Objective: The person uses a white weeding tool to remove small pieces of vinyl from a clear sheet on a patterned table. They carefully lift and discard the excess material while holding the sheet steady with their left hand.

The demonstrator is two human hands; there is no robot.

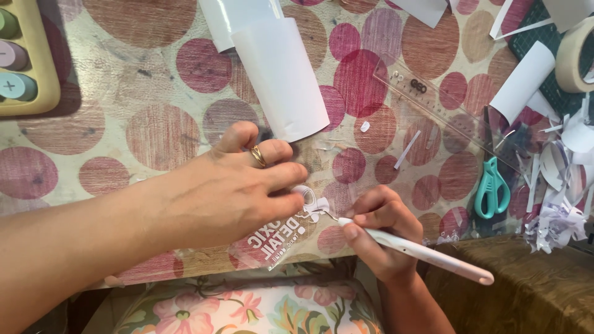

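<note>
Both hands work at the near edge of a table covered in a cloth of red and pink circles (154, 133). Seen from the head camera, the left hand (232, 185) lies flat with fingers spread, pressing down on a clear plastic sheet with white lettering cut into it (275, 238); a gold ring (258, 156) sits on one finger. It grips nothing, only holds the sheet in place. Just right of it, the right hand (380, 232) pinches a slim white pen-shaped tool (427, 253) in a writing grip, its fine tip touching the sheet close to the left fingertips. Beyond the left hand lies a curled roll of white sheet material (281, 74). Farther right of the right hand lie a clear plastic ruler (433, 102), a pair of teal-handled scissors (493, 188) and a heap of white paper scraps (557, 210). A roll of beige tape (572, 55) sits at the far right edge.
</note>
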